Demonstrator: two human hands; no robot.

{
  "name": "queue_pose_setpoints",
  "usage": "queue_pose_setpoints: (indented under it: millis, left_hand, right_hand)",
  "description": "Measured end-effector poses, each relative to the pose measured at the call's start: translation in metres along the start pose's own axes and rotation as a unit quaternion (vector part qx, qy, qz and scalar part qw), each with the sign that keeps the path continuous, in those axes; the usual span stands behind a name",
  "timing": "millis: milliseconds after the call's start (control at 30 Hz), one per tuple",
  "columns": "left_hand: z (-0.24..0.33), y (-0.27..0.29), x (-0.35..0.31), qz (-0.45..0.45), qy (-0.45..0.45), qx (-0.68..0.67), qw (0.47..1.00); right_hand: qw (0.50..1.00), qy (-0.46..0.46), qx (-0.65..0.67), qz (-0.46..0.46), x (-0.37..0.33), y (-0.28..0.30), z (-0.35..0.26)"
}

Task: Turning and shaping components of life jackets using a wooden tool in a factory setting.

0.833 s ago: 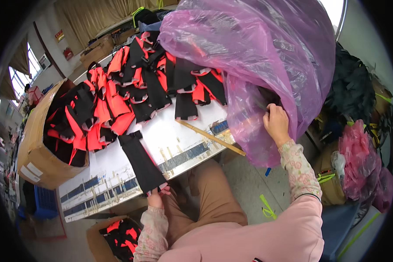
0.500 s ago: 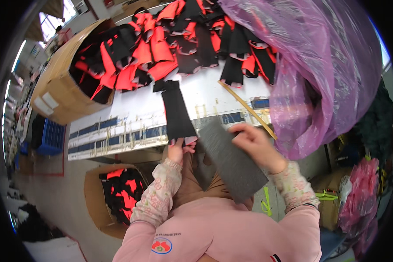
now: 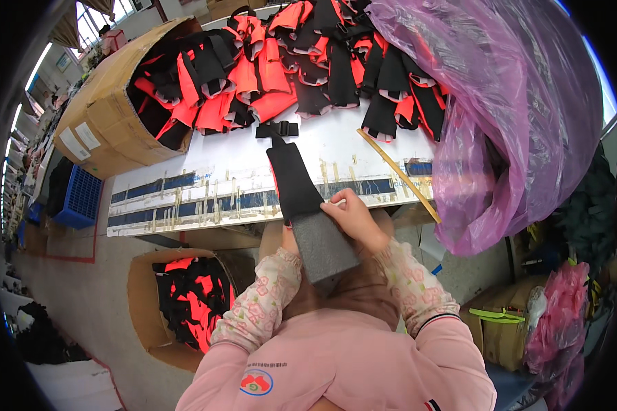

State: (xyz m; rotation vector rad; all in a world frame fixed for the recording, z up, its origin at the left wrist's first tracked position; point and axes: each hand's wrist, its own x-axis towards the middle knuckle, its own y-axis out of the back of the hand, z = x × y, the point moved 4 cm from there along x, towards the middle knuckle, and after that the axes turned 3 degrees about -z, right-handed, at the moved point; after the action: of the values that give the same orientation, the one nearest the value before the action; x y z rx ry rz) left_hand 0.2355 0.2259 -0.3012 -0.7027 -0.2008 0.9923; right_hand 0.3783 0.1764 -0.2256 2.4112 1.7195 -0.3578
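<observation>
A black fabric sleeve [image 3: 296, 179] with a red-orange edge and a buckle strap [image 3: 277, 129] at its far end lies over the table's front edge. The grey foam slab [image 3: 324, 252] meets the sleeve's near end, its far edge at or just inside the mouth; how deep it sits is hidden. My left hand [image 3: 290, 240] grips the sleeve's near left corner, most of its fingers hidden under sleeve and foam. With thumb and forefinger, my right hand [image 3: 353, 218] pinches the right corner of the sleeve's mouth, beside the foam.
Black and red-orange sleeves [image 3: 274, 72] pile up across the back of the white table [image 3: 233, 161]. A cardboard box [image 3: 103, 109] lies on its side at left. Purple plastic [image 3: 521, 116] and a wooden strip [image 3: 397, 175] are at right. Below stands another box [image 3: 144, 301] of pieces.
The foam slab has moved left and up against the sleeve's mouth. My right hand has gone from the slab to the sleeve's corner. The left hand stays at the sleeve's near end.
</observation>
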Motion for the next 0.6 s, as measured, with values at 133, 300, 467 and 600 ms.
queue_pose_setpoints:
  millis: [133,300,467,600]
  left_hand:
    - [0.006,0.007,0.005,-0.052,0.007,0.046,0.998]
    - [0.013,-0.022,0.003,-0.122,0.096,-0.199,0.968]
    - [-0.001,-0.005,-0.005,0.038,0.046,0.016,0.998]
    - [-0.003,-0.006,-0.006,0.004,-0.046,0.01,0.999]
  right_hand:
    - [0.832,0.4,-0.384,-0.025,-0.083,0.001,-0.085]
    - [0.678,0.417,-0.594,-0.118,-0.141,-0.056,-0.059]
    - [0.713,0.441,-0.544,-0.029,-0.082,-0.057,-0.04]
    - [0.735,0.426,-0.521,-0.079,-0.05,-0.063,-0.036]
